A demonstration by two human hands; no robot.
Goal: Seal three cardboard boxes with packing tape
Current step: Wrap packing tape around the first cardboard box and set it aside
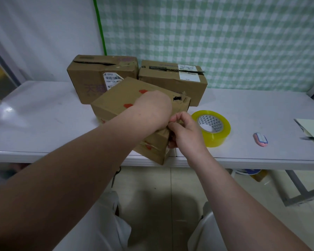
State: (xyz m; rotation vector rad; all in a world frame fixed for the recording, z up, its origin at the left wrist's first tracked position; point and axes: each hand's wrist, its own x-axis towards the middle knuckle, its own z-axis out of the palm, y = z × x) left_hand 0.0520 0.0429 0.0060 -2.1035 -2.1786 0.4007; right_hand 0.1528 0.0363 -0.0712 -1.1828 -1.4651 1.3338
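A cardboard box with red marks (120,98) lies tilted at the table's front edge, one corner over the edge. My left hand (152,107) lies across its top, fingers curled over the right end and hidden. My right hand (185,133) pinches the flap at that same end, fingers curled. A yellow roll of packing tape (211,127) lies flat just right of my hands, untouched. Two more boxes stand behind: the left box (91,77) and the right box (185,82), both with open top seams.
The white table (34,115) runs along a checked green curtain. A pink box cutter (260,139) lies to the right of the tape. A pale green notepad (311,127) sits near the right edge. Tiled floor and my knees are below.
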